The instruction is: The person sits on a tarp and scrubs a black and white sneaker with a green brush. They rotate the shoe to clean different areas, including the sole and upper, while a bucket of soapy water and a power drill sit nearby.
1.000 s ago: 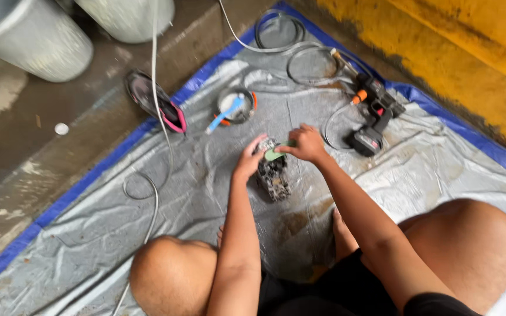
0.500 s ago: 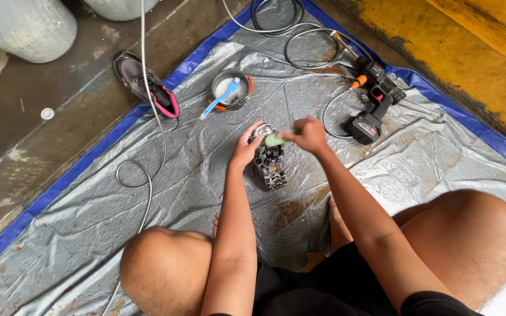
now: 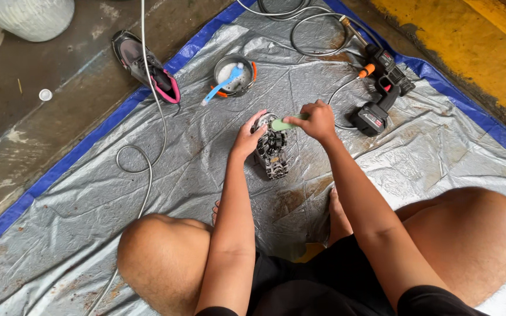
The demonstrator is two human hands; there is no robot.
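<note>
Single head-worn camera, pointing steeply down over the seated person's own knees and forearms, which fill the near edge. Close range: the left hand [image 3: 246,139] and right hand [image 3: 318,120] sit near frame centre on a grey tarp [image 3: 147,234], its blue border running diagonally at far left. Far right takes in a yellow wall base [image 3: 487,52]; no second view to overlap.

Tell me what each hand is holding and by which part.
The left hand steadies the muddy shoe, lying sole-up on the tarp, by its side near one end. The right hand grips a green brush by its handle, head on the sole.
</note>
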